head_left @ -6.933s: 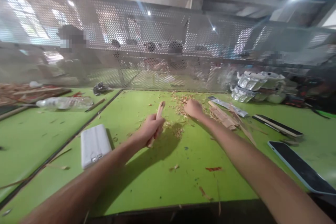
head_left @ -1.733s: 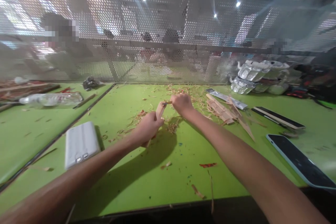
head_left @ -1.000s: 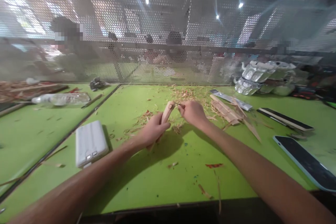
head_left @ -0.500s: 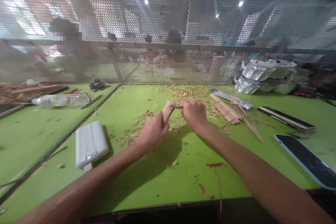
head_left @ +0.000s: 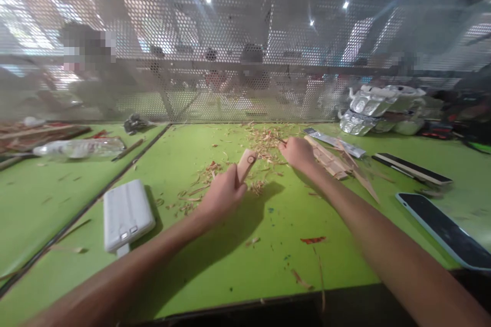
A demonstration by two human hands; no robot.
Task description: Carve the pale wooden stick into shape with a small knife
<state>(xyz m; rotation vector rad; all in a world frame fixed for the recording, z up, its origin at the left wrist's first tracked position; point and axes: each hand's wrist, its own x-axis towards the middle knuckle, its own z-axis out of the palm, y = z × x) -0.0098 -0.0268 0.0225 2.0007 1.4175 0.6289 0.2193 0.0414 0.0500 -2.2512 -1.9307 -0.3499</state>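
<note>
My left hand (head_left: 221, 195) grips the stick (head_left: 244, 164), tip whittled round; shavings (head_left: 264, 140) piled at twelve; right hand (head_left: 298, 153) fisted, contents hidden; shaft looks uncarved.

A bright green table (head_left: 238, 265) carries everything here, split by a dark seam on its left part and backed by a perforated metal screen. Wood shavings (head_left: 264, 140) lie scattered over its middle. A white power bank (head_left: 126, 214) lies flat to the left, a clear plastic bottle (head_left: 80, 148) on its side farther left. To the right lie wooden slats (head_left: 332, 161), a dark flat strip (head_left: 412, 168), a phone (head_left: 445, 235) face up and crumpled foil packaging (head_left: 379, 110).
</note>
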